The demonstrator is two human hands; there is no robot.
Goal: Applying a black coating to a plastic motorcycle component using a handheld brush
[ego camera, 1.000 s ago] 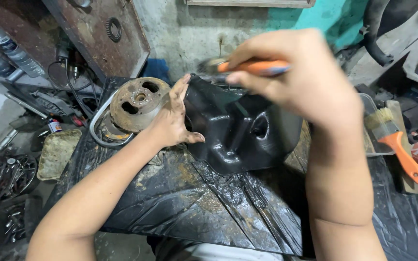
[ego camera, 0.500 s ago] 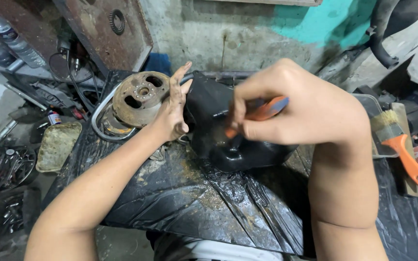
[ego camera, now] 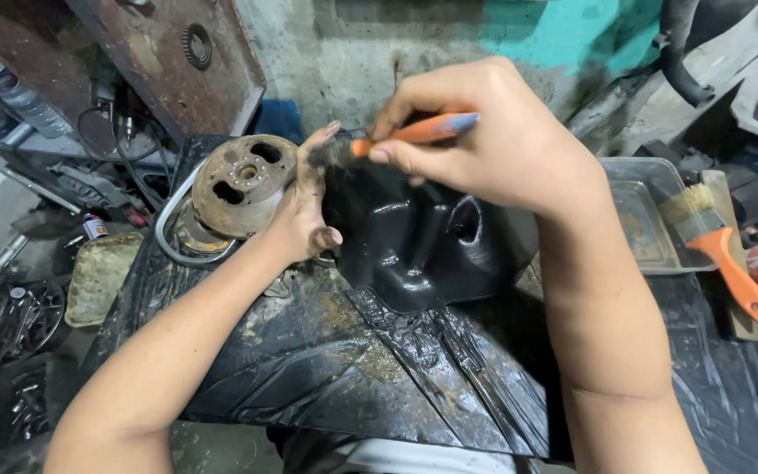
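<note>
Across the worktop we see crinkled black plastic sheeting, wet and rust-streaked, set against a bare concrete wall with a teal patch. A rusty metal plate leans at the wall's left, and tools and wires clutter the floor side. Our black moulded cover sits mid-worktop, glossy and wet, just right of a rusty round rotor. A clear tray lies at the right with a wide orange-handled paintbrush beside it. Our left hand presses open-palmed against the cover's left edge, its grip loose, closed on nothing. Our right hand pinches a small orange-handled brush, bristles at the cover's upper left rim. Half a second ago that brush pointed down into the cover's middle; now it lies nearly level, higher up.
</note>
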